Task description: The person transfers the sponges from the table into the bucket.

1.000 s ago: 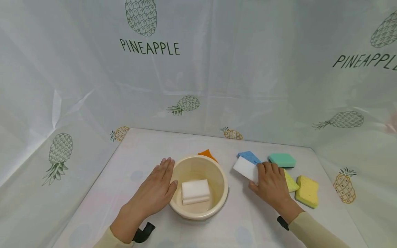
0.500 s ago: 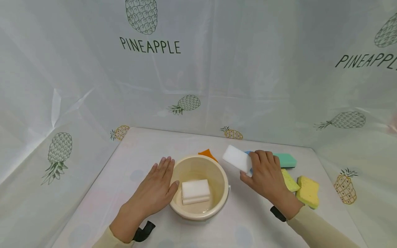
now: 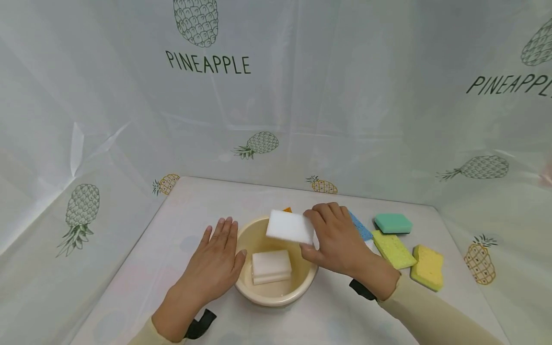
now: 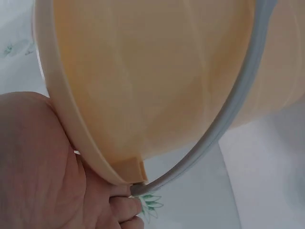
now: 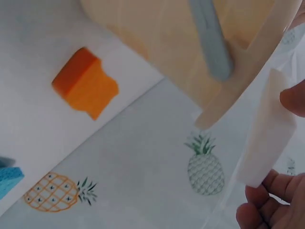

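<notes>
A cream bucket [image 3: 276, 301] with a grey handle [image 4: 228, 112] stands on the table; a white sponge block [image 3: 271, 264] lies inside, apparently stacked on another. My left hand [image 3: 215, 263] rests against the bucket's left rim with its fingers straight, as the left wrist view also shows. Over the bucket's far right rim, my right hand [image 3: 334, 239] pinches a second white sponge [image 3: 290, 226] between thumb and fingers. In the right wrist view this white sponge [image 5: 269, 129] is seen edge-on, apart from the bucket rim.
Right of the bucket lie a blue sponge [image 3: 360, 226], a green sponge [image 3: 393, 223], a lime sponge [image 3: 394, 250] and a yellow sponge [image 3: 427, 267]. Behind the bucket is an orange sponge [image 5: 86, 83], mostly hidden in the head view. Pineapple-print sheeting [image 3: 345, 120] surrounds the table.
My right hand has lifted the white sponge from among the sponges on the right and carried it left, over the bucket. My left hand has hardly moved.
</notes>
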The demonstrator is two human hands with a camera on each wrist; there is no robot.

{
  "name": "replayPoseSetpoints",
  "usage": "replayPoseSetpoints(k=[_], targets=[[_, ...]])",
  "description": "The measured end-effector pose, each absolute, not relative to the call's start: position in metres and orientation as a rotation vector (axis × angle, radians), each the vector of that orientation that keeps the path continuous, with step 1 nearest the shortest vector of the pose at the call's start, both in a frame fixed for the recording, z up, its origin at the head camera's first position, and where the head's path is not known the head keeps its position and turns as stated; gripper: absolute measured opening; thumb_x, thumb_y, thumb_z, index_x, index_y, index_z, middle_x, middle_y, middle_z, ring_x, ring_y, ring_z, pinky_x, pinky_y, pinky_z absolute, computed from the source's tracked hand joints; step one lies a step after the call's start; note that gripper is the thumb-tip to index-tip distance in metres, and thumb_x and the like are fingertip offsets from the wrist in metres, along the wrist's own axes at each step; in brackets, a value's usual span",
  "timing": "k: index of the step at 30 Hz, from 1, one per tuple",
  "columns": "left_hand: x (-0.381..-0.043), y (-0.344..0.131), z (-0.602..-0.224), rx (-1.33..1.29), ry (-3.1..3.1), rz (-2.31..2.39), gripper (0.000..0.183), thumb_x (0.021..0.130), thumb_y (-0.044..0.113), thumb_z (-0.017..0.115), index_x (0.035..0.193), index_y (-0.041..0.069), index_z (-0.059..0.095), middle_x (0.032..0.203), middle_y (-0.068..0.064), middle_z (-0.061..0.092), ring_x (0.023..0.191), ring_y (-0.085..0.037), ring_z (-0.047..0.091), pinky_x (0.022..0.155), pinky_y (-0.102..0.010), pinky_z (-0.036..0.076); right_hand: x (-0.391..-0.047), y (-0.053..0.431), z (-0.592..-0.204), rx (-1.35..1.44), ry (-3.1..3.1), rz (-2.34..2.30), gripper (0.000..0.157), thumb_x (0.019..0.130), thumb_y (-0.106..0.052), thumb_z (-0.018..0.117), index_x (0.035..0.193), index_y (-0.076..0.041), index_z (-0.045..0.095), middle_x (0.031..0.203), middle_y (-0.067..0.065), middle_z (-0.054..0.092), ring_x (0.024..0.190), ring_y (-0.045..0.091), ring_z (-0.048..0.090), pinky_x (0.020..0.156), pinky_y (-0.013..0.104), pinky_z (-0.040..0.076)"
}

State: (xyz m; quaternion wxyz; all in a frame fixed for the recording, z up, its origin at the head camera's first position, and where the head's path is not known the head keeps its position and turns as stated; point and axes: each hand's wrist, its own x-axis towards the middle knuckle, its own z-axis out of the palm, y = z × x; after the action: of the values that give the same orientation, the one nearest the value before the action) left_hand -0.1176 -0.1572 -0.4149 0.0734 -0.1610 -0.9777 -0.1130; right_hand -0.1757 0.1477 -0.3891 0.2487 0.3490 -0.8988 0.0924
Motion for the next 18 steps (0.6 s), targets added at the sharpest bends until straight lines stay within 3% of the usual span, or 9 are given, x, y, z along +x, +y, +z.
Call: replayPoseSetpoints(k=[8, 18], targets=[[-0.116, -0.157, -0.414, -0.475, -2.945, -0.338, 0.068, 0.109, 0.035, 0.052, 0.157, -0.011, 0.038, 0.165, -0.030, 0.036, 0.158, -0.042, 0.030, 0.129, -0.061, 0.023, -0.176, 0.127, -0.393, 1.075, -2.599, 0.178, 0.056, 0.085, -0.046, 0.071, 0.128, -0.011, 0.065, 0.124, 0.003, 0.062, 0.112, 0.023, 0.052, 0.090, 0.042, 0.045], [-0.114, -0.158, -0.413, -0.469, -2.960, -0.370, 0.067, 0.110, 0.033, 0.051, 0.158, -0.011, 0.036, 0.166, -0.029, 0.034, 0.159, -0.042, 0.028, 0.129, -0.060, 0.024, -0.181, 0.115, -0.401, 1.135, -2.710, 0.166, 0.056, 0.087, -0.050, 0.069, 0.130, -0.013, 0.066, 0.125, 0.002, 0.064, 0.109, 0.021, 0.050, 0.087, 0.038, 0.041]])
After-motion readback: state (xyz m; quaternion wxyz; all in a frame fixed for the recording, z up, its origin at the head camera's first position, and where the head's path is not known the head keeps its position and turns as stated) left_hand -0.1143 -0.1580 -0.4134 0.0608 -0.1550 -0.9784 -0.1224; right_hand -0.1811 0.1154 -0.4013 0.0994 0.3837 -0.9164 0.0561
